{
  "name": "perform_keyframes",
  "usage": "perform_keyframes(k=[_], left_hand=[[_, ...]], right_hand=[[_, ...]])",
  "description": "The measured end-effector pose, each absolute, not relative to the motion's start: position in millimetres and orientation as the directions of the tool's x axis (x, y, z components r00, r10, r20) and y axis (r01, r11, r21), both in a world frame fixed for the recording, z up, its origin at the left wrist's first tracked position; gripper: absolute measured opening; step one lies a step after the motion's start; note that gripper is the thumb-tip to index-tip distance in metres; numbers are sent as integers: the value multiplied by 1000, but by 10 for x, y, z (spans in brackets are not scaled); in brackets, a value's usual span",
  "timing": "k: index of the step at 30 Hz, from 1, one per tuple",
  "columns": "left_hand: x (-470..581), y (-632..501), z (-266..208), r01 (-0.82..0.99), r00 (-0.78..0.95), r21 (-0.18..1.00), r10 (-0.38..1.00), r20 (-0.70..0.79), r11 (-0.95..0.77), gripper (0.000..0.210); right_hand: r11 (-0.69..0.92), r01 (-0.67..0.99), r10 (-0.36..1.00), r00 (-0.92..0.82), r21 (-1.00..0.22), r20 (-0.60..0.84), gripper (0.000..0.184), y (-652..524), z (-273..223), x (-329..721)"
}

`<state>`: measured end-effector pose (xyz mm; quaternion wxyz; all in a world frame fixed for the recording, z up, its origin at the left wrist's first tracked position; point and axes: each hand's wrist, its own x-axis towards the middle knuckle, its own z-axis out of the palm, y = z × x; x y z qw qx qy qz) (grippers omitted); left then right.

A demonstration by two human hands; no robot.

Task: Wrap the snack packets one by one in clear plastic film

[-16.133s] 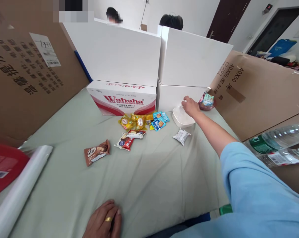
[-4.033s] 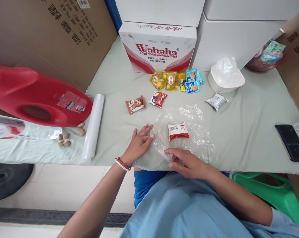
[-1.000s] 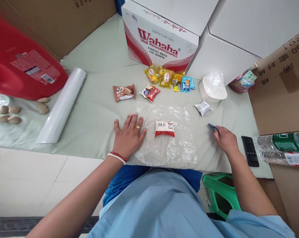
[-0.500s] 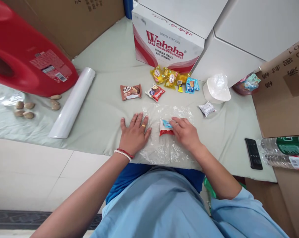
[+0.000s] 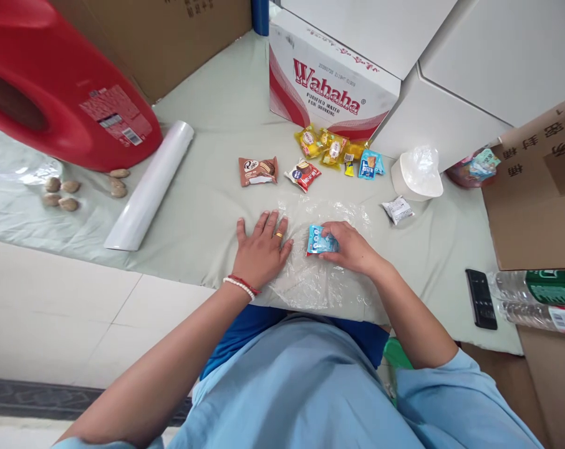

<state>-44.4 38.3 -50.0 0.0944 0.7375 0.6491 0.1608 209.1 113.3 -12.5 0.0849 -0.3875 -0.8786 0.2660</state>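
A sheet of clear plastic wrap (image 5: 301, 280) lies spread on the cloth-covered table in front of me. My left hand (image 5: 262, 252) rests palm down at its left edge, fingers spread and holding nothing. Near the middle of the wrap, my right hand (image 5: 350, 246) grips a small blue snack packet (image 5: 316, 240) between thumb and fingers. A strip of red shows at the blue packet's lower left edge, from a packet beneath it that is mostly hidden. Beyond the wrap lie a brown snack packet (image 5: 258, 171) and a red-and-white snack packet (image 5: 303, 175).
Yellow snack packets (image 5: 333, 148) and a small blue packet (image 5: 368, 164) lie before the Wahaha carton (image 5: 329, 93). A white bowl (image 5: 416, 181) and silvery packet (image 5: 397, 210) sit right; a white roll (image 5: 149, 187), red jug (image 5: 109, 112) and nuts (image 5: 68, 204) left; a phone (image 5: 481, 299) far right.
My right hand has turned the blue packet flat over the red-and-white one, which is now mostly covered. The left hand stays flat on the wrap. The whole view has shifted slightly.
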Motion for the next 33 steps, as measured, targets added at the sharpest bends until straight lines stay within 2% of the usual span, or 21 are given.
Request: perform_keyframes(k=[8, 12, 16, 19, 23, 24, 26, 28, 30, 31, 33], left_hand=[[-464, 389, -514, 924, 85, 362, 989, 120, -123, 58], [-478, 368, -499, 926, 45, 364, 986, 160, -101, 60], [-512, 308, -474, 928, 29, 352, 964, 264, -124, 55], [-614, 257, -486, 877, 200, 374, 937, 287, -302, 45], [-865, 174, -491, 651, 556, 474, 797, 234, -593, 36], [-935, 144, -478, 601, 601, 513, 770, 215, -613, 32], [-1060, 70, -439, 543, 641, 588, 748, 170, -599, 25], [-1146, -10, -406, 537, 656, 626, 747, 113, -566, 32], [-1184, -76, -398, 561, 672, 614, 739, 54, -555, 46], [-1186, -98, -405, 578, 674, 598, 738, 33, -555, 46], [-1169, -114, -428, 607, 661, 581, 750, 10, -543, 31]], right_hand=[[568, 605, 710, -703, -558, -41, 46, 1144, -166, 2149], [576, 571, 729, -682, -586, 53, 51, 1055, -55, 2243], [513, 578, 809, -574, -635, 131, 35, 728, 140, 2525], [455, 608, 837, -541, -651, 80, 27, 362, 167, 2812], [438, 635, 825, -566, -637, 3, 40, -79, -38, 3105], [436, 638, 827, -563, -634, 2, 38, -155, -109, 3141], [428, 644, 843, -538, -634, 23, 25, -252, -236, 3168], [418, 647, 861, -506, -638, 52, 9, -272, -311, 3157], [414, 642, 867, -493, -645, 66, 11, -227, -319, 3142], [416, 634, 865, -498, -652, 68, 14, -187, -299, 3140], [418, 607, 852, -521, -676, 59, 18, -85, -222, 3152]])
